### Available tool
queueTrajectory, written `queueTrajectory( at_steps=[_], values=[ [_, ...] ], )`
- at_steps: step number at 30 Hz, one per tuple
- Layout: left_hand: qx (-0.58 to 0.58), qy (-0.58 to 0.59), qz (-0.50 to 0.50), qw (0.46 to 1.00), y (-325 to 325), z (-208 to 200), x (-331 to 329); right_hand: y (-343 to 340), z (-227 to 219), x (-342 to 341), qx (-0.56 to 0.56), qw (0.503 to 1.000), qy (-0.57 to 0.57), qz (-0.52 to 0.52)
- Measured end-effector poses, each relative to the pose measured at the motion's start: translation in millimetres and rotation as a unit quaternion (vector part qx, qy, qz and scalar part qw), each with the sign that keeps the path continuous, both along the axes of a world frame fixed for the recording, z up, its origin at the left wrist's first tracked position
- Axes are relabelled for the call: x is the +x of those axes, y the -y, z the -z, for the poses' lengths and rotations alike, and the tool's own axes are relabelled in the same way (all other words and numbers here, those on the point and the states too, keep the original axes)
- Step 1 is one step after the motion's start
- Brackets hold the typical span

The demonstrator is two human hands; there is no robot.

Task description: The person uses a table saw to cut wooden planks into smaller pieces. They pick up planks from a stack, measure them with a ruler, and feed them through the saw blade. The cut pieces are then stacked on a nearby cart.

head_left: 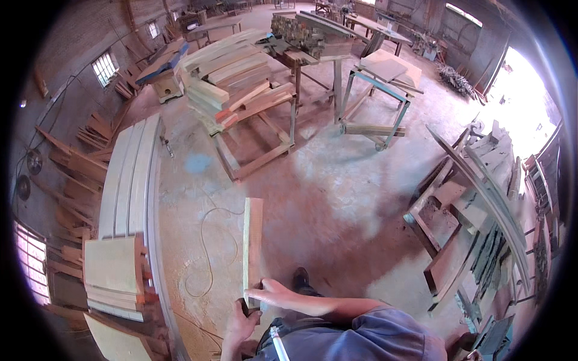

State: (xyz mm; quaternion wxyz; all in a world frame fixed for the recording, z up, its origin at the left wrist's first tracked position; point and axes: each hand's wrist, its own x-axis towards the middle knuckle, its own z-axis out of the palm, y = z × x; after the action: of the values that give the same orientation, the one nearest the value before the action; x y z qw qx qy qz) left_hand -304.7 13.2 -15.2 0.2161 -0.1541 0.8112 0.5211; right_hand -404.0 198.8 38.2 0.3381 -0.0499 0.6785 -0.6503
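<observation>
A long, narrow, pale wooden board (253, 240) points away from me, over the floor in front of my body. My right hand (272, 295) is closed on it near its closer end, with a finger lying across its face. At that closer end my left hand (239, 323) is also closed, its fingers curled against the wood. Something dark shows by the left fingertips, too shaded to make out. Close to my shirt is a white stick-like thing (279, 344).
On my left are long pale panels (123, 180) and stacked short boards (111, 265). A frame ahead bears piled planks (238, 66); right of it stands a blue-edged metal stand (379, 90). Scrap wood (469, 210) lies right. A thin cord (205, 246) curls on the floor.
</observation>
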Motion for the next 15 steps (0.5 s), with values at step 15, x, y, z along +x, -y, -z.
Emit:
queueTrajectory(
  at_steps=[15],
  values=[
    [-0.077,-0.148,0.125,0.978,-166,-52,-417,-162,51,-289,-0.006,0.985,-0.121,0.119]
  ],
)
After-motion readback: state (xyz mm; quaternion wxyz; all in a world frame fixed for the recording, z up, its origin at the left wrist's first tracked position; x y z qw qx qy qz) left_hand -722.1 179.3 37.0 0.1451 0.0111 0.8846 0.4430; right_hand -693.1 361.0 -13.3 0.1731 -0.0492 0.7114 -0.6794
